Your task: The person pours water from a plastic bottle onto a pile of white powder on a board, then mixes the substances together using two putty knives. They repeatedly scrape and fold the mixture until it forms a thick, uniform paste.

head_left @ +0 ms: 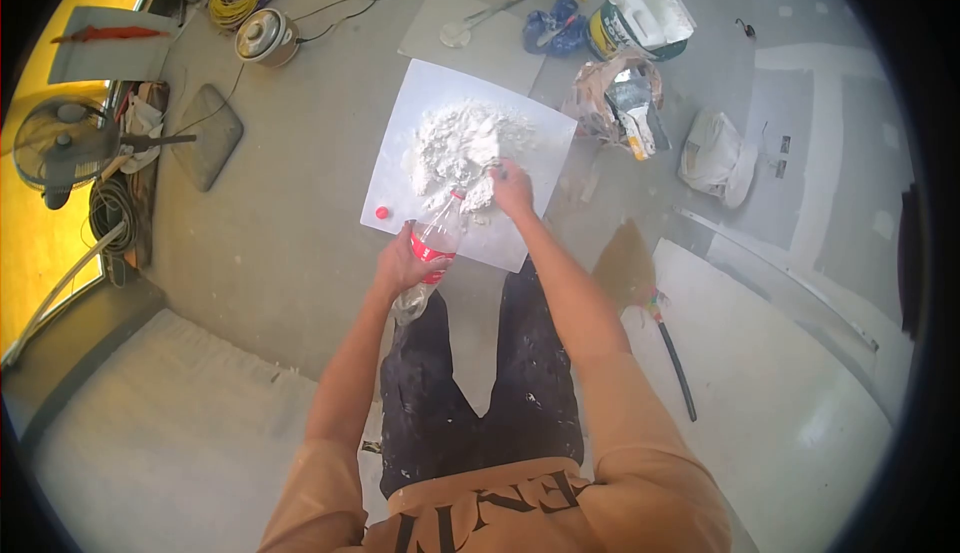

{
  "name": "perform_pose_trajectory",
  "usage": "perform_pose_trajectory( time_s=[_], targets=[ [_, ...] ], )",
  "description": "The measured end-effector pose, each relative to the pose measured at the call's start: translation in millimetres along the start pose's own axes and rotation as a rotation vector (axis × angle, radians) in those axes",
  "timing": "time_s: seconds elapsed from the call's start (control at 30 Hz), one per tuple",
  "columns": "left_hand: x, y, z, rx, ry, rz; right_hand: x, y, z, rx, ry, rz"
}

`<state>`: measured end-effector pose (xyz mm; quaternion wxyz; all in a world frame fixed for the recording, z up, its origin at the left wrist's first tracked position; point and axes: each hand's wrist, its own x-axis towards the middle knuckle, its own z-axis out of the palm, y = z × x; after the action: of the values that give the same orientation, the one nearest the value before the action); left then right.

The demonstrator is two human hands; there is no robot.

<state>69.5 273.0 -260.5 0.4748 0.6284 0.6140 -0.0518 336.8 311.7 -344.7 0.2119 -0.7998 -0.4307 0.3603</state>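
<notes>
My left hand (pixel 402 265) is wrapped round a clear plastic bottle (pixel 441 225) with a red label, tilted so its mouth points at the powder. Beside the bottle mouth, my right hand (pixel 512 189) has its fingers curled together at the edge of a heap of white powder (pixel 455 143), with some of the powder in its grip. The heap lies on a white sheet (pixel 395 168) on the floor in front of my legs. A red bottle cap (pixel 382 213) rests near the sheet's left edge.
Back right stand a bucket (pixel 640 28), a plastic bag with a putty knife (pixel 632 103) on it, and a white sack (pixel 715 158). Leftward are a lidded pot (pixel 267 37) with a cord and a fan (pixel 68 143). A dark-handled brush (pixel 676 368) lies right of my legs.
</notes>
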Motion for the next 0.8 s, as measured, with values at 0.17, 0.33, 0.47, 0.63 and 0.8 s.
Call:
perform_pose_trajectory(
  time_s=[0.17,0.33,0.47,0.63,0.8],
  targets=[
    [4.6,17.8,-13.2,0.077,-0.041,-0.071,-34.9,-22.5,-30.2,-0.233,-0.258,0.013],
    [4.5,18.3,-15.6,0.103,-0.096,-0.119,-22.0,-16.2,-59.5,-0.261,-0.036,0.037],
    [3.7,17.6,-15.2,0.178,-0.098,-0.133,3.0,-26.2,-23.1,-0.032,0.003,0.005],
    [0.9,10.4,-9.7,0.146,-0.123,-0.168,-25.3,-10.2,6.4,-0.037,-0.093,-0.067],
    [1.8,10.5,-10.5,0.165,-0.160,-0.175,-51.9,17.5,-41.3,-0.232,-0.185,-0.103]
  ],
)
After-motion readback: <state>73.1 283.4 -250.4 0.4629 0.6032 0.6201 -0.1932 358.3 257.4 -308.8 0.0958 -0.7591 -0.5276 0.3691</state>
